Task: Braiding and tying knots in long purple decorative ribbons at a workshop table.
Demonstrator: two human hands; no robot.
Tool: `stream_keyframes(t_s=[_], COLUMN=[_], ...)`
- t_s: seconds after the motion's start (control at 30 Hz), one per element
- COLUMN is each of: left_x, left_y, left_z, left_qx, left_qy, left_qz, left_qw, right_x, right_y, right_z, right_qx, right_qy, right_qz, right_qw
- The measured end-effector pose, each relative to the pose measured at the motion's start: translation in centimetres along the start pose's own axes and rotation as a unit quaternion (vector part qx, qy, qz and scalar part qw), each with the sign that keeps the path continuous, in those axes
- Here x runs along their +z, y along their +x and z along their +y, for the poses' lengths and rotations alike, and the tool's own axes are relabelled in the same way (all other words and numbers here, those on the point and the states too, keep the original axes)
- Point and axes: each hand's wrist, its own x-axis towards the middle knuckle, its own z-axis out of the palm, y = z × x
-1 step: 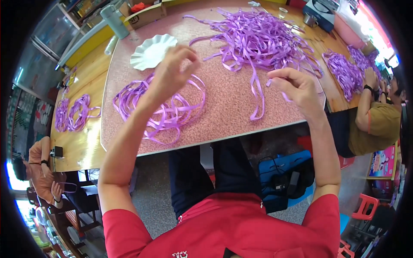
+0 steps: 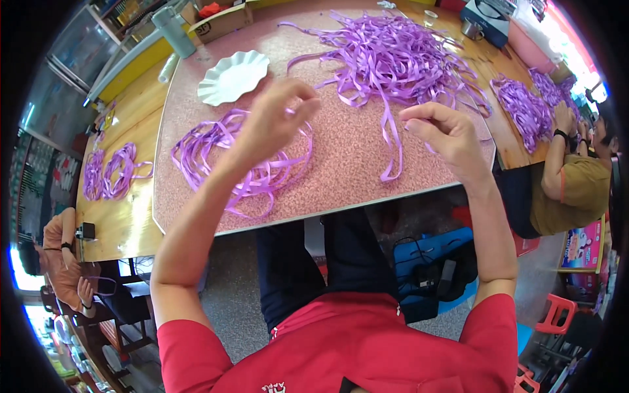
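My right hand (image 2: 452, 134) is pinched over the near side of the pink speckled table (image 2: 341, 150), closed on a purple ribbon that shows only in small bits by the fingers. My left hand (image 2: 278, 121), slightly blurred, hovers above the edge of a loosely looped bundle of purple ribbons (image 2: 196, 157). Its thumb and forefinger are apart, with nothing visible between them. Farther back lies a big tangled heap of purple ribbons (image 2: 400, 59); one loop trails from it toward me, just left of my right hand.
A white wavy-rimmed dish (image 2: 234, 77) lies beyond my left hand. At the back left stand a grey-green bottle (image 2: 173, 33) and a cardboard box (image 2: 223, 25). More ribbon bundles (image 2: 521, 111) lie on the wooden table at right, beside a co-worker (image 2: 570, 187). Another person (image 2: 65, 255) sits at left.
My left hand has moved a little to the right and nearer to me. The right hand has shifted slightly left, and less of its ribbon shows.
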Motion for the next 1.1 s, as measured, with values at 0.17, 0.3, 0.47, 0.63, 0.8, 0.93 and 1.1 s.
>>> stream_keyframes(t_s=[0.17,0.3,0.47,0.63,0.8,0.93,1.1], left_x=[5.2,6.8,7.3,8.4,7.0,7.6,8.5], left_y=[-2.9,-4.2,-6.0,-7.2,-7.3,-7.9,-8.6], left_z=[5.5,6.2,6.7,6.5,6.1,6.3,6.0], left_qx=[-0.052,-0.027,-0.024,-0.027,-0.111,-0.096,-0.078], left_qy=[-0.269,-0.349,-0.301,-0.406,-0.398,-0.406,-0.470], left_qz=[-0.011,-0.032,0.034,0.125,-0.005,0.005,0.044], left_qw=[0.962,0.936,0.953,0.905,0.911,0.909,0.878], right_x=[3.4,4.6,5.6,5.7,6.7,7.0,7.0], right_y=[-0.6,-1.4,-2.6,-3.0,-3.2,-3.4,-3.7], right_z=[-1.9,-2.3,-3.0,-2.5,-2.5,-2.7,-2.5], right_qx=[-0.047,-0.026,0.030,-0.066,-0.166,-0.204,-0.175], right_qy=[0.029,0.105,0.155,-0.060,-0.101,-0.138,-0.135], right_qz=[-0.083,-0.120,-0.104,-0.068,-0.022,-0.001,-0.016], right_qw=[0.995,0.987,0.982,0.994,0.981,0.969,0.975])
